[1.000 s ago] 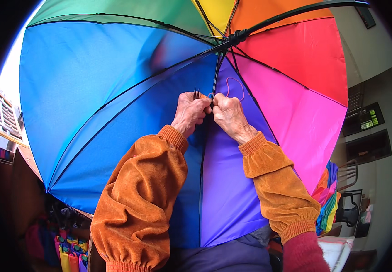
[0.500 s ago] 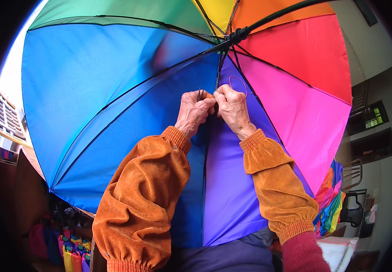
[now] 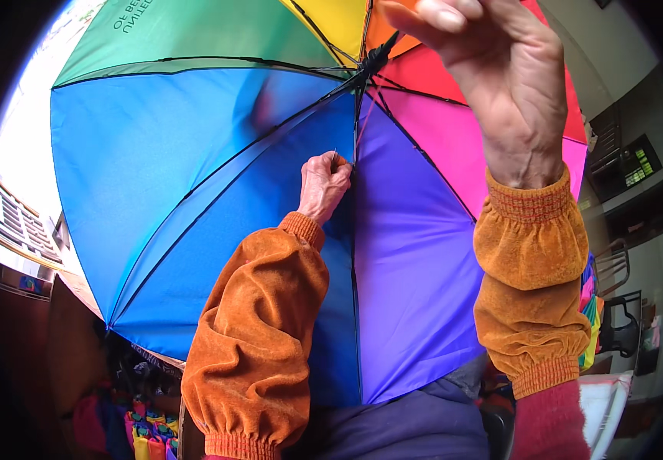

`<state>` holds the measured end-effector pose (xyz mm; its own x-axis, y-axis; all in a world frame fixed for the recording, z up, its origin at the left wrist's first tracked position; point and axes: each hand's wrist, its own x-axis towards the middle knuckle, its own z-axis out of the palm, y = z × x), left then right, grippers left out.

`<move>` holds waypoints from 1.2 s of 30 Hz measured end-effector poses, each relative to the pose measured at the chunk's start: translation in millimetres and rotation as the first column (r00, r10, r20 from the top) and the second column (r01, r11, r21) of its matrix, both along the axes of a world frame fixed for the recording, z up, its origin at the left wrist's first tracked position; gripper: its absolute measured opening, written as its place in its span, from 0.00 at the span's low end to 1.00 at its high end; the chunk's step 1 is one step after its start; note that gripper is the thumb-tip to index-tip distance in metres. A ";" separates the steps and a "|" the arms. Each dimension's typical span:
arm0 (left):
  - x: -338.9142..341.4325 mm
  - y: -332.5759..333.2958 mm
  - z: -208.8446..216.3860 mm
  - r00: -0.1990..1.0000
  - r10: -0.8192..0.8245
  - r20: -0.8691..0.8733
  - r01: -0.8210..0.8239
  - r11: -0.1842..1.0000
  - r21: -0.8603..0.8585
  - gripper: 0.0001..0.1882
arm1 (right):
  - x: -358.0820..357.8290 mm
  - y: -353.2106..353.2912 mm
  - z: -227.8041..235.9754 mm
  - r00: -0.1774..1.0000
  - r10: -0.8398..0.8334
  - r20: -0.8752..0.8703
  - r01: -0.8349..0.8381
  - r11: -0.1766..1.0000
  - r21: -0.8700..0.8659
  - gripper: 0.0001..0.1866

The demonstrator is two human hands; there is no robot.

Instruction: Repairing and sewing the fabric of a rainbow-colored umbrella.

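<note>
A large open umbrella (image 3: 416, 291) fills the view, its inside toward me, with rainbow-coloured panels and black ribs. My left hand (image 3: 325, 186) is closed in a pinch at the rib and seam between the blue and purple panels. A thin dark tip and a bit of orange show at its fingers. My right hand (image 3: 511, 84) is raised close at the top right, fingers bent together. A thin pink thread (image 3: 364, 126) runs from beside my left fingers up toward my right fingertips, which the top edge partly cuts off. Any needle there is not visible.
The black hub (image 3: 373, 65) of the umbrella, where the ribs meet, lies beyond my left hand. Folded rainbow umbrellas (image 3: 151, 435) stand at lower left, with more colourful fabric (image 3: 593, 322) at right. A dark chair (image 3: 623, 326) is behind that.
My right hand has left my left hand and risen up and right, drawing the pink thread taut. My left hand stays at the seam. The umbrella has shifted slightly in view.
</note>
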<state>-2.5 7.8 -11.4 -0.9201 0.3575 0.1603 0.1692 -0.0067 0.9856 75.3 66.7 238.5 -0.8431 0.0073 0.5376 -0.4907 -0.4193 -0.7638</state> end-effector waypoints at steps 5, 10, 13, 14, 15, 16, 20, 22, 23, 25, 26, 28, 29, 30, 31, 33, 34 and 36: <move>-6.1 4.1 -11.6 0.979 0.037 -0.200 -0.044 0.999 -0.027 0.06 | -1.1 -34.0 13.7 0.999 0.001 -0.034 0.006 0.977 0.214 0.06; -0.7 -6.0 -11.7 0.952 0.065 -0.300 -0.128 0.972 -0.197 0.06 | -16.0 -57.7 21.1 0.994 0.044 -0.100 -0.009 0.943 0.332 0.07; 10.3 4.2 -5.2 0.940 0.068 -0.336 -0.165 0.949 -0.269 0.08 | -20.4 -63.5 18.0 0.995 0.029 -0.100 0.011 0.928 0.372 0.07; 13.5 9.4 -2.8 0.945 0.065 -0.320 -0.164 0.942 -0.294 0.10 | -21.9 -65.0 16.4 0.995 0.021 -0.100 0.019 0.923 0.385 0.07; 14.2 2.5 -3.0 0.948 0.079 -0.309 -0.185 0.924 -0.334 0.12 | -24.7 -72.8 16.2 0.994 0.034 -0.103 0.007 0.924 0.382 0.07; 12.5 -1.5 -9.4 0.946 0.089 -0.311 -0.199 0.918 -0.343 0.12 | -30.0 -80.4 16.6 0.993 0.046 -0.106 -0.003 0.925 0.379 0.07; 2.6 7.1 -42.3 0.861 0.094 -0.500 -0.251 0.933 -0.257 0.14 | -22.3 -87.2 16.4 0.993 0.047 -0.111 0.001 0.917 0.400 0.07; 3.7 6.8 -40.0 0.872 0.099 -0.480 -0.230 0.948 -0.221 0.13 | -24.3 -83.3 15.0 0.993 0.036 -0.108 0.012 0.912 0.411 0.07; 4.7 6.7 -38.6 0.877 0.102 -0.470 -0.220 0.954 -0.203 0.12 | -25.3 -81.8 14.5 0.994 0.031 -0.107 0.017 0.909 0.417 0.07; 8.3 6.1 -36.3 0.901 0.097 -0.422 -0.195 0.961 -0.196 0.12 | -27.7 -78.7 13.5 0.994 0.021 -0.105 0.026 0.903 0.430 0.07; 12.3 3.5 -26.8 0.921 0.093 -0.378 -0.174 0.967 -0.188 0.11 | -29.9 -77.1 14.4 0.994 0.016 -0.106 0.032 0.900 0.435 0.07; 16.6 -3.0 -11.4 0.939 0.092 -0.333 -0.160 0.970 -0.182 0.10 | -25.8 -75.7 14.8 0.994 0.016 -0.109 0.034 0.895 0.444 0.08; 17.7 -7.2 -5.7 0.949 0.111 -0.294 -0.171 0.967 -0.188 0.09 | -26.4 -78.1 14.6 0.994 0.020 -0.110 0.031 0.894 0.447 0.08; 19.1 -7.5 -1.2 0.959 0.124 -0.254 -0.175 0.966 -0.189 0.09 | -26.8 -78.3 15.3 0.994 0.018 -0.111 0.035 0.890 0.455 0.08; 19.9 -7.3 0.8 0.967 0.137 -0.213 -0.178 0.966 -0.190 0.08 | -22.7 -75.0 16.3 0.994 0.016 -0.111 0.038 0.885 0.463 0.08; 18.6 -4.5 -2.3 0.964 0.144 -0.223 -0.184 0.969 -0.168 0.07 | -23.4 -74.6 17.3 0.994 0.012 -0.112 0.043 0.876 0.480 0.08; 17.7 -2.9 -3.6 0.960 0.152 -0.235 -0.190 0.971 -0.147 0.07 | -22.8 -75.0 17.5 0.994 0.011 -0.112 0.046 0.871 0.489 0.08; 17.5 -3.4 -1.4 0.956 0.160 -0.245 -0.196 0.972 -0.128 0.07 | -22.1 -76.5 16.7 0.994 0.009 -0.112 0.049 0.863 0.503 0.08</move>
<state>15.0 4.3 -12.8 -0.9147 0.2273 0.3341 0.3779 0.1883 0.9065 53.2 -9.8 255.2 -0.7832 -0.2728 0.5587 -0.5853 0.0204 -0.8105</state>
